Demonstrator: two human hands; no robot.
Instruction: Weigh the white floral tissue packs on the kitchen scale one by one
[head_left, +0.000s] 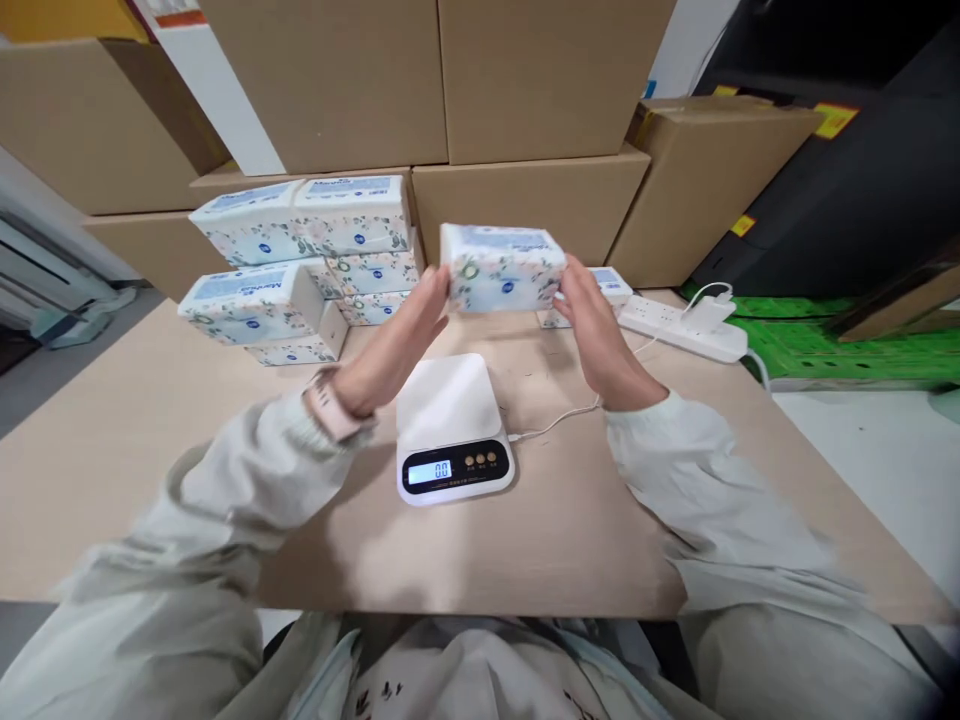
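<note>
Between my two hands a floral-printed tissue pack [504,275] is held up, above and beyond the white digital scale [450,410]. My left hand [401,335] presses against its left end, and a pink-banded watch sits on that wrist. At the pack's other end, my right hand [600,335] grips with the fingers at its edge. The scale's plate has nothing on it, and its lit display [430,472] reads 0.0. Partly hidden behind my right hand lies another tissue pack [611,285].
Several stacked tissue packs [251,300] stand at the table's back left. Large cardboard boxes [525,205] rise behind them. A white power strip [686,325] with a plugged-in charger lies at the back right, and a thin cable [559,420] runs to the scale.
</note>
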